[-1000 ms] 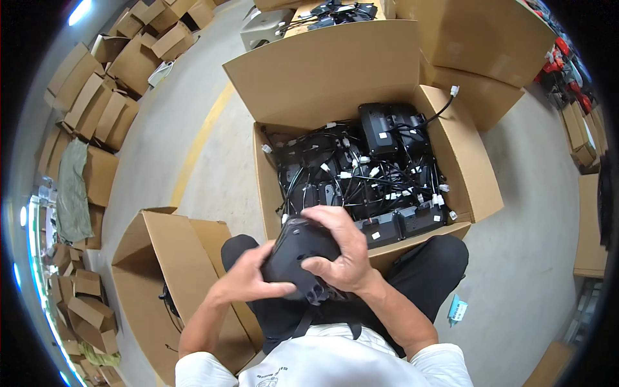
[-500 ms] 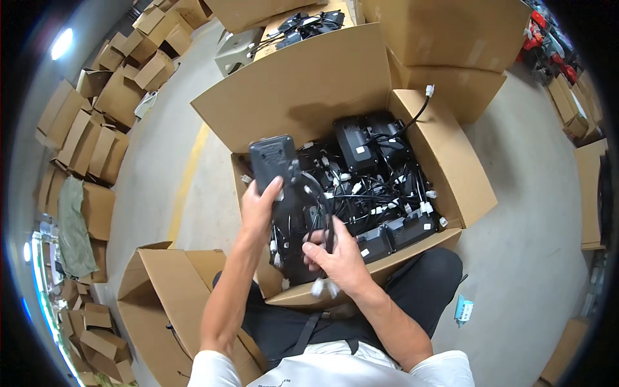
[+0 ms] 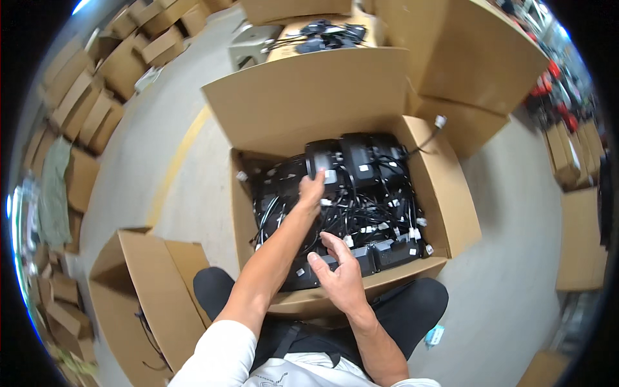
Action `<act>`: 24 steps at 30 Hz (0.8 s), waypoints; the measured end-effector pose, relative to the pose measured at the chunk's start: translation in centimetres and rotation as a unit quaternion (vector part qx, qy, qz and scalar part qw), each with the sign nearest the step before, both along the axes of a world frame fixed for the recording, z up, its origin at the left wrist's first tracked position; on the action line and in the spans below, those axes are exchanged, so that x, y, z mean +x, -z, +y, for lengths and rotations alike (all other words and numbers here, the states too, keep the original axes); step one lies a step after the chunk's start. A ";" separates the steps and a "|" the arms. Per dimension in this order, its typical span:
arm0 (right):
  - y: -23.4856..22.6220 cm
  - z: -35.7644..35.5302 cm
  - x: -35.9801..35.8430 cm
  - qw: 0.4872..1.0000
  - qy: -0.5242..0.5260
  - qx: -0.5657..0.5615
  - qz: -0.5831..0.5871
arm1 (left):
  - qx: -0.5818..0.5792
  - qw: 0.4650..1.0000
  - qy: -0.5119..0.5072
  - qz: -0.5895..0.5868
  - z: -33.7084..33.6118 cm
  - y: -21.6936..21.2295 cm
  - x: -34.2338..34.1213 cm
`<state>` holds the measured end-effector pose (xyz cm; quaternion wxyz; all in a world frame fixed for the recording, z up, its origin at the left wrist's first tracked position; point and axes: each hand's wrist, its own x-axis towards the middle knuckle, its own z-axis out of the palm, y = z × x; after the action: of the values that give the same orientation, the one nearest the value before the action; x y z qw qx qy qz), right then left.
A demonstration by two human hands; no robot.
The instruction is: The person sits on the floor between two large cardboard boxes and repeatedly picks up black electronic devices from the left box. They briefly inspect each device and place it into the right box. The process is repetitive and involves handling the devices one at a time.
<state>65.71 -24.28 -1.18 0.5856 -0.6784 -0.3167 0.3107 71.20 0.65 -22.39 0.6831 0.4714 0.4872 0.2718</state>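
In front of me stands an open cardboard box [image 3: 237,213], full of black plastic units with black cables and white plugs. My left hand [image 3: 311,189] reaches into it and grips the lower left edge of one flat black unit [image 3: 322,158], which lies beside another black unit [image 3: 362,161] in the far row. The fingers under that edge are partly hidden. Over the near side of the box, my right hand [image 3: 340,274] holds nothing, its thumb and fingers apart. Tangled cables [image 3: 361,216] with white plugs lie just beyond it.
A second open carton [image 3: 161,290] stands at my left. Beyond the box, more black cabled parts [image 3: 329,37] lie on a table, with large cartons [image 3: 477,51] at the far right. Stacked boxes [image 3: 84,109] line the left; a small blue-white packet [image 3: 434,335] lies on the floor.
My left hand has carried the black unit from the box's left side to the far row, lowering it there. My right hand has let go of the cables and opened. The view has shifted slightly.
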 end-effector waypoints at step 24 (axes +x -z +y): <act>5.4 2.6 -7.0 0.933 -0.240 -0.197 -0.182 | 0.179 0.800 -0.214 0.532 -8.6 -14.9 -78.8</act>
<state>58.70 -21.65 -6.60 0.2801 -0.7289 -0.5037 0.3695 -7.59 -7.98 -7.51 0.1449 0.5395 0.8050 0.1997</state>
